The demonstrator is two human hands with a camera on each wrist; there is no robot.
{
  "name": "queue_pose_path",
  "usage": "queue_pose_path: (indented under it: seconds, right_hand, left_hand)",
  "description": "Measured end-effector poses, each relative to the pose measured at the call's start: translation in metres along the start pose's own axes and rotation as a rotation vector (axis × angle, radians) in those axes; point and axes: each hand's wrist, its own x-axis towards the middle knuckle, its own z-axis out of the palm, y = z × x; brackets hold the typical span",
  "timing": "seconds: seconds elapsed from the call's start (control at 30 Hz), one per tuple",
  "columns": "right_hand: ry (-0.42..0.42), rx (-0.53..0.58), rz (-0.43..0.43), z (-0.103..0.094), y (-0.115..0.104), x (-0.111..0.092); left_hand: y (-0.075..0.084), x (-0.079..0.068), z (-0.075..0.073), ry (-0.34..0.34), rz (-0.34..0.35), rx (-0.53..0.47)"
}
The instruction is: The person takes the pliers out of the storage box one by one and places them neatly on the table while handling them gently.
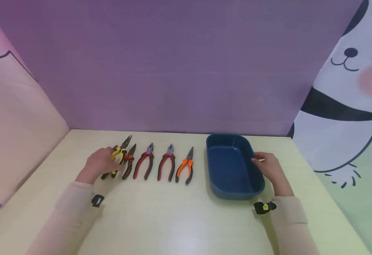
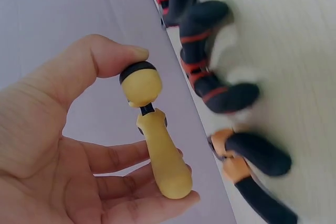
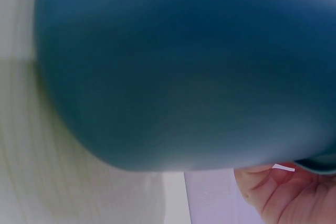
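My left hand (image 1: 101,163) grips a pair of yellow and black long-nose pliers (image 1: 118,153) at the left end of a row. In the left wrist view, the pliers' yellow handles (image 2: 167,161) lie between thumb and fingers. Just right of them on the table are dark pliers with orange-red stripes (image 1: 129,163). On the right, my right hand (image 1: 268,165) holds the right rim of a deep blue plastic basin (image 1: 233,195), thumb at the edge. The basin's outer wall (image 3: 184,87) fills most of the right wrist view and hides part of that hand.
Further along the row lie two red and black pliers (image 1: 149,159) and an orange and black long-nose pair (image 1: 186,166), left of the basin. All stand on a pale wooden table (image 1: 173,219). A purple backdrop (image 1: 179,71) rises behind its far edge.
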Motion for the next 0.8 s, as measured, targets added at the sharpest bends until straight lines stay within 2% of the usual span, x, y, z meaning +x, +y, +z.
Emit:
queue_pose_path:
  seconds: [0.43, 0.7, 0.8]
  right_hand:
    - [-0.004, 0.007, 0.021, -0.002, 0.000, 0.001]
    - [-0.010, 0.022, 0.034, -0.001, -0.001, 0.000]
    - [-0.011, 0.018, 0.033, -0.002, -0.001, 0.000]
  left_hand:
    - [-0.033, -0.005, -0.006, -0.069, -0.113, -0.008]
    - [-0.053, -0.006, -0.006, -0.074, -0.097, -0.007]
    - [-0.059, -0.006, -0.008, -0.087, -0.118, -0.014]
